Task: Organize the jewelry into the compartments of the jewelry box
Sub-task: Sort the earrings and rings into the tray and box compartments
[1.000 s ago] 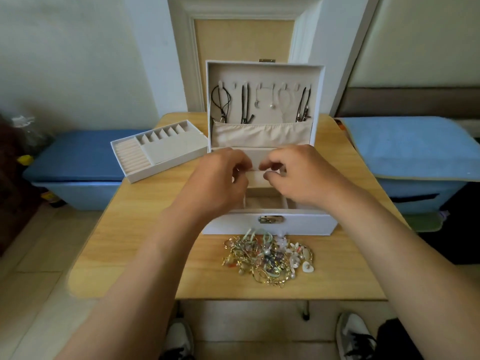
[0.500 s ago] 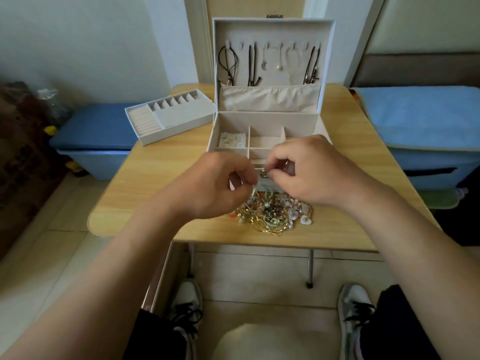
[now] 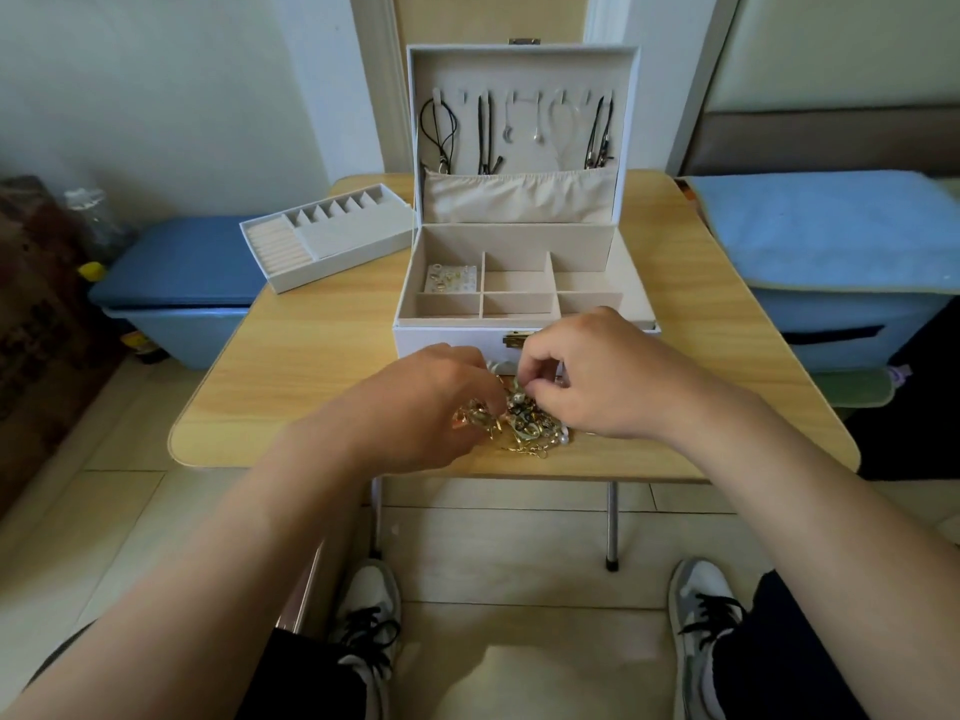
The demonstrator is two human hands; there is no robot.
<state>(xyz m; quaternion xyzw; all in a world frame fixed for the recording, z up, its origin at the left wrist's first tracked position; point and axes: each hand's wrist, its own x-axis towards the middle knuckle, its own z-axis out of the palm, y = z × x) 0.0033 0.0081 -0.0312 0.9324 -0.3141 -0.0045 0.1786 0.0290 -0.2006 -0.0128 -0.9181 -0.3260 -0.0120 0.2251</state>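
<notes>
A white jewelry box [image 3: 457,337] stands open on the wooden table [image 3: 311,366], its lid upright with several necklaces [image 3: 488,132] hanging inside. Its far left compartment holds a card of small earrings [image 3: 451,278]; the other compartments look bare. In front of the box lies a tangled pile of gold and pearl jewelry [image 3: 530,423]. My left hand [image 3: 421,407] covers the pile's left side with curled fingers pinching pieces in it. My right hand [image 3: 587,376] pinches a small piece at the top of the pile.
A removable white tray [image 3: 332,241] with ring rolls and small slots sits on the table to the left of the box. Blue padded benches [image 3: 176,267] flank the table on both sides. My shoes and the table legs show below.
Both hands dropped from over the box's compartments down onto the jewelry pile in front of it. The view tilted down, so the compartments now show uncovered.
</notes>
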